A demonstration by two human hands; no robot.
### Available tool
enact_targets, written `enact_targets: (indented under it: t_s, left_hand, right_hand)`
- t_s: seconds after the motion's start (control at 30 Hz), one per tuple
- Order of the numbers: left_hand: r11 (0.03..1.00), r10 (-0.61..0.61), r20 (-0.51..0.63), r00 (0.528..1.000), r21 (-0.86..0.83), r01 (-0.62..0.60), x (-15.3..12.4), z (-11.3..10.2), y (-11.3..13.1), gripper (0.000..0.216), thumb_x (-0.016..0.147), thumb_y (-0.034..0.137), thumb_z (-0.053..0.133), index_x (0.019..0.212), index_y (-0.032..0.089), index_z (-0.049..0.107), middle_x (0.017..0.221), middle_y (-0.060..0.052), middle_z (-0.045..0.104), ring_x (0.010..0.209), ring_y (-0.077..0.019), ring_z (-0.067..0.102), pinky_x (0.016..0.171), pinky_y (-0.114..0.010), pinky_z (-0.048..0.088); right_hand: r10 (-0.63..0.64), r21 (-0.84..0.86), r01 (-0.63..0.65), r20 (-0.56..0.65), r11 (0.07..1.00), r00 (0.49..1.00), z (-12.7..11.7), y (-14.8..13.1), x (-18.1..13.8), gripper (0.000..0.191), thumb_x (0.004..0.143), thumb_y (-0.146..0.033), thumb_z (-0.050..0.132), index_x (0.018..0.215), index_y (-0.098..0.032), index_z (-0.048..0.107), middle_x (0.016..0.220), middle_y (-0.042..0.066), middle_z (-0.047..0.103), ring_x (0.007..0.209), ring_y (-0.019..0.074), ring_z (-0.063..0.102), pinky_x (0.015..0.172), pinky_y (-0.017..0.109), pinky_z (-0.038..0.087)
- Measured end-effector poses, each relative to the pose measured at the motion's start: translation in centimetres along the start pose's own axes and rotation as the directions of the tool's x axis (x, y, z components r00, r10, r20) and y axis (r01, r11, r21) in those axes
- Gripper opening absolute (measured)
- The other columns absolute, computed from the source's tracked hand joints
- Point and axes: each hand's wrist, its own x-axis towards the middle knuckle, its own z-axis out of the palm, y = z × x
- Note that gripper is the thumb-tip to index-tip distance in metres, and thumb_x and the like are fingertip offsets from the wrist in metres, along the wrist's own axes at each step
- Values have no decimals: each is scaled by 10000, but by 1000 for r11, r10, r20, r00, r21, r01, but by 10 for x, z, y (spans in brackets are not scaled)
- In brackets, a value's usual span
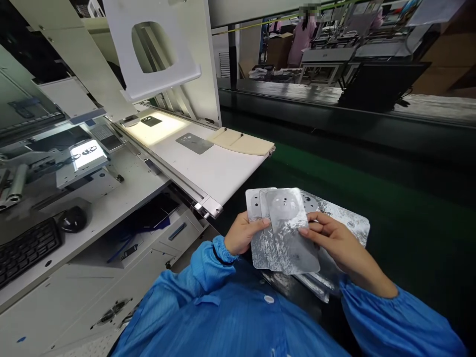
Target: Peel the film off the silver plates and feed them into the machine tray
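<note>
My left hand (241, 233) grips several overlapping phone back panels (260, 248), its thumb pressed on their face. They look silvery and film-covered, with camera cut-outs near the top. My right hand (330, 238) pinches the right edge of the front panel (292, 233), thumb in front and fingers behind. The panels are fanned out and held tilted towards me. Beneath and behind them, more silvery film-wrapped panels (344, 218) lie on the dark green surface; the hands partly hide these.
A white conveyor belt (211, 173) at the left carries a grey panel (194, 143) and a dark panel (150, 121) over a lit area. A cream guide plate (241, 141) crosses its end. A mouse (72, 219) and keyboard (28, 248) sit left. A person in pink (302, 42) stands far back.
</note>
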Motion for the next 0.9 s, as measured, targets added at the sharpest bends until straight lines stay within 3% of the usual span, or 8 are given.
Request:
enact_targets:
  t_s: [0.07, 0.13, 0.3, 0.4, 0.53, 0.63, 0.8, 0.9]
  left_hand:
    - [1000, 15, 3, 1000, 21, -15, 0, 2, -1, 382, 540, 352, 863, 819, 125, 731, 810, -61, 754, 743, -195, 666, 745, -321, 484]
    - [999, 32, -3, 999, 19, -32, 0, 2, -2, 406, 561, 398, 849, 842, 128, 734, 810, -62, 753, 760, -207, 672, 761, -333, 487]
    - [997, 66, -57, 996, -36, -68, 0, 1, -2, 461, 576, 462, 832, 881, 131, 734, 799, -61, 750, 774, -216, 676, 802, -351, 486]
    - [999, 47, -19, 999, -25, -47, -1, 4, -6, 496, 586, 496, 818, 899, 122, 726, 804, -69, 745, 772, -224, 673, 789, -358, 481]
    - [999, 22, 90, 996, 28, -25, -4, 9, -13, 508, 549, 398, 864, 944, 118, 710, 841, -76, 739, 777, -213, 659, 788, -349, 466]
    - [999, 24, 61, 998, -31, -22, -5, 12, -16, 489, 548, 370, 863, 934, 118, 700, 813, -71, 729, 758, -207, 649, 781, -351, 460]
    - [987, 18, -1, 1000, -157, -17, -9, 13, -16, 522, 456, 227, 884, 925, 141, 674, 806, -45, 712, 751, -208, 633, 798, -360, 451]
    - [979, 20, -19, 1000, -202, -23, -12, 14, -16, 513, 460, 237, 875, 920, 135, 673, 815, -53, 706, 763, -220, 627, 809, -366, 441]
  right_hand:
    - [18, 43, -18, -4, 999, 1000, 4, 2, 1, 563, 552, -530, 843, 931, -199, 591, 746, 43, 694, 678, 204, 642, 616, 310, 531]
    - [2, 67, 5, -95, 998, 995, 1, 2, 2, 584, 503, -507, 870, 928, -191, 624, 762, 51, 701, 709, 208, 647, 643, 312, 534]
    - [-61, 11, 68, -310, 998, 949, -10, 3, 5, 611, 406, -531, 882, 863, -176, 687, 738, 51, 690, 560, 131, 547, 451, 223, 404]
    - [-109, -72, 94, -247, 993, 963, -3, 9, 6, 613, 444, -582, 848, 869, -164, 706, 680, 47, 664, 484, 105, 471, 406, 229, 353]
    - [-188, -138, 165, -175, 977, 966, 14, 19, 6, 584, 549, -597, 798, 933, -166, 706, 726, 54, 667, 610, 166, 578, 542, 285, 483]
    - [-224, -171, 189, -214, 967, 951, 17, 20, 6, 577, 568, -589, 792, 950, -170, 684, 777, 65, 677, 726, 209, 630, 640, 308, 521]
    - [-176, -181, 151, -128, 972, 976, 16, 15, 5, 512, 604, -626, 744, 850, -182, 677, 742, 74, 680, 684, 218, 639, 584, 292, 524]
    - [-204, -210, 166, -174, 963, 963, 20, 14, 6, 511, 554, -633, 751, 808, -194, 688, 736, 71, 682, 691, 225, 646, 594, 292, 539]
